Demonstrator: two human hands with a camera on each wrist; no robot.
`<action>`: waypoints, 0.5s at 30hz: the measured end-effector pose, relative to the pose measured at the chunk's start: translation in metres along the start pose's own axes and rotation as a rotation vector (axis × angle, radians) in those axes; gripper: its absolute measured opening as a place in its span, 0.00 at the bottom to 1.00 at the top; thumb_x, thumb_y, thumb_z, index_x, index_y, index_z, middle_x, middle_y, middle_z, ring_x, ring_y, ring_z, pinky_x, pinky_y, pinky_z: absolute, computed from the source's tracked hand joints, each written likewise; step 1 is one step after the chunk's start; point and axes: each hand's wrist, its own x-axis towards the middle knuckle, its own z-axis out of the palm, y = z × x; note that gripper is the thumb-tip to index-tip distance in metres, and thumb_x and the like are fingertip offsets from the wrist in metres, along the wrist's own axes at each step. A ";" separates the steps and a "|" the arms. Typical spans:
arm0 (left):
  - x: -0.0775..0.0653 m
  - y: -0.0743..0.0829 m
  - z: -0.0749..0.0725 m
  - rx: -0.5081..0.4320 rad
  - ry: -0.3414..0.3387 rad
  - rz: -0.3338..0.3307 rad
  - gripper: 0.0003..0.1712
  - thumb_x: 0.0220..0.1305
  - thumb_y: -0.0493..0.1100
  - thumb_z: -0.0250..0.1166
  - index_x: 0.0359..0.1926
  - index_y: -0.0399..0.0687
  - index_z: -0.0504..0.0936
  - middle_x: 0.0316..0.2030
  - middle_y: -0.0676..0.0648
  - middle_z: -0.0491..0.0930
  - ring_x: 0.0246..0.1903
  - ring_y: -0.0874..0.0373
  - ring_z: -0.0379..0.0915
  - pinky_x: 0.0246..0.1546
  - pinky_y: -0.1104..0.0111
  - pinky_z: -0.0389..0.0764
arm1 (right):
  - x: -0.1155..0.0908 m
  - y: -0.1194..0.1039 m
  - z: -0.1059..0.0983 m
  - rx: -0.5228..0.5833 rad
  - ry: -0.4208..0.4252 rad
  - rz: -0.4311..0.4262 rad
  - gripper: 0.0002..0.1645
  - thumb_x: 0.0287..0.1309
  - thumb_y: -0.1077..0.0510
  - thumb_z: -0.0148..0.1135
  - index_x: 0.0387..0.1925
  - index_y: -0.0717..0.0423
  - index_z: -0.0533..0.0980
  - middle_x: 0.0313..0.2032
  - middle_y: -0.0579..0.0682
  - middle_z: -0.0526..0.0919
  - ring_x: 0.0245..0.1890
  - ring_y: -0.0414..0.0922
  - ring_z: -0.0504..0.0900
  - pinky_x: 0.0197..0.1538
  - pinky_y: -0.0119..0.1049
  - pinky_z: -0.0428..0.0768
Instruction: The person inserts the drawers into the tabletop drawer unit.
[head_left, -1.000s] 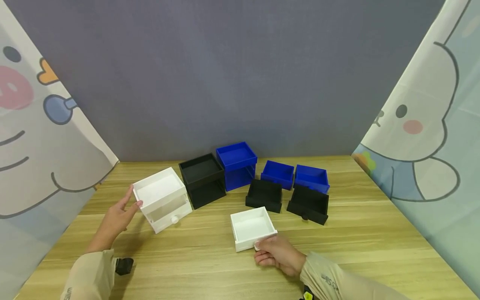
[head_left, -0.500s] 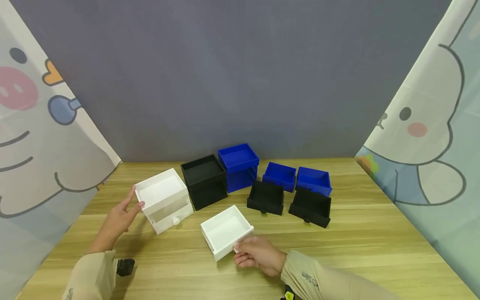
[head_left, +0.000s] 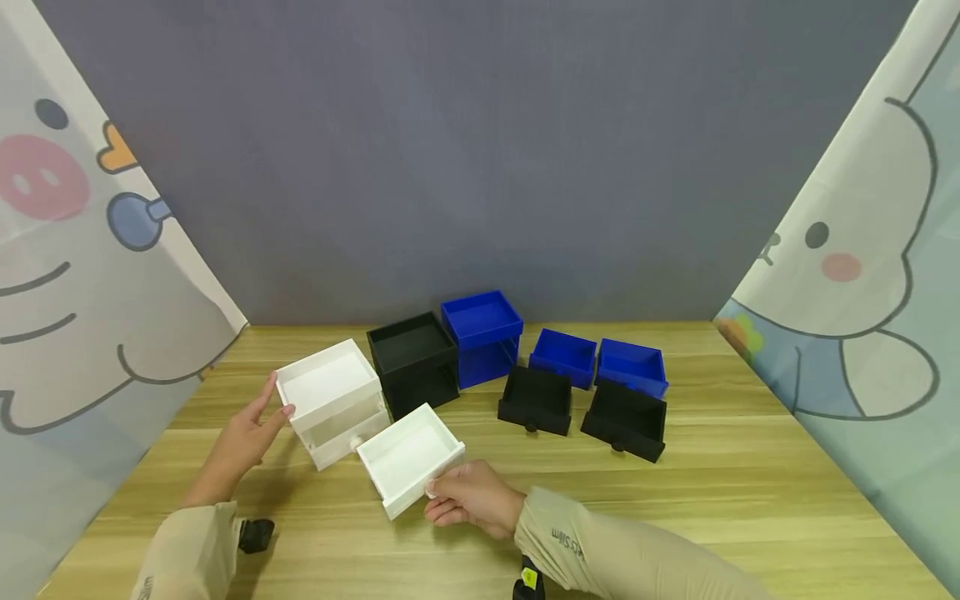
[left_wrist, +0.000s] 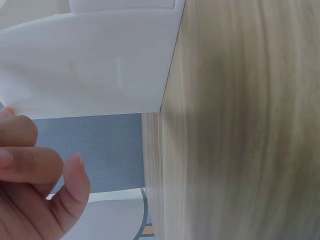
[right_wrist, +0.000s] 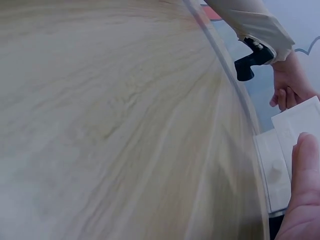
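Observation:
A white drawer cabinet (head_left: 333, 379) stands on the left of the table, its upper slot vacant and a drawer with a round knob (head_left: 356, 442) in the lower one. My left hand (head_left: 243, 437) holds the cabinet's left side, thumb at the front corner and index finger toward the back. The cabinet's side wall (left_wrist: 100, 70) fills the top of the left wrist view. With thumb and fingers, my right hand (head_left: 472, 500) pinches a loose white drawer (head_left: 411, 454) at its front. That drawer's far end is right by the cabinet's front and lower knob. Fingers partly hide its own knob.
Beside the white cabinet stand a black cabinet (head_left: 414, 367) and a blue cabinet (head_left: 482, 333), both with open fronts. Two blue drawers (head_left: 562, 357) and two black drawers (head_left: 535, 400) lie at the right on the wooden table (head_left: 712, 500). A grey curtain (head_left: 480, 167) hangs behind.
My right hand has carried the white drawer leftward across the table to the white cabinet's front, turning it on the way. My left hand stays on the cabinet.

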 end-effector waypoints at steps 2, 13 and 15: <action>0.000 -0.001 -0.001 0.007 0.002 0.001 0.43 0.73 0.61 0.46 0.75 0.54 0.33 0.63 0.20 0.56 0.17 0.57 0.59 0.19 0.67 0.71 | 0.005 0.002 0.006 -0.002 0.009 -0.002 0.14 0.60 0.66 0.56 0.38 0.79 0.76 0.23 0.51 0.82 0.22 0.37 0.80 0.31 0.29 0.81; 0.000 0.000 0.002 -0.038 0.013 -0.034 0.44 0.71 0.62 0.48 0.75 0.56 0.35 0.60 0.21 0.61 0.21 0.56 0.59 0.19 0.67 0.71 | 0.023 -0.003 0.027 -0.001 0.008 -0.021 0.12 0.57 0.67 0.57 0.36 0.77 0.77 0.23 0.53 0.82 0.22 0.38 0.80 0.30 0.30 0.81; 0.000 0.000 0.002 -0.035 0.022 -0.021 0.43 0.72 0.61 0.48 0.75 0.56 0.35 0.56 0.22 0.65 0.19 0.57 0.59 0.18 0.67 0.71 | 0.026 -0.006 0.030 -0.004 0.012 -0.027 0.12 0.57 0.67 0.57 0.36 0.77 0.77 0.23 0.53 0.82 0.21 0.38 0.80 0.31 0.30 0.81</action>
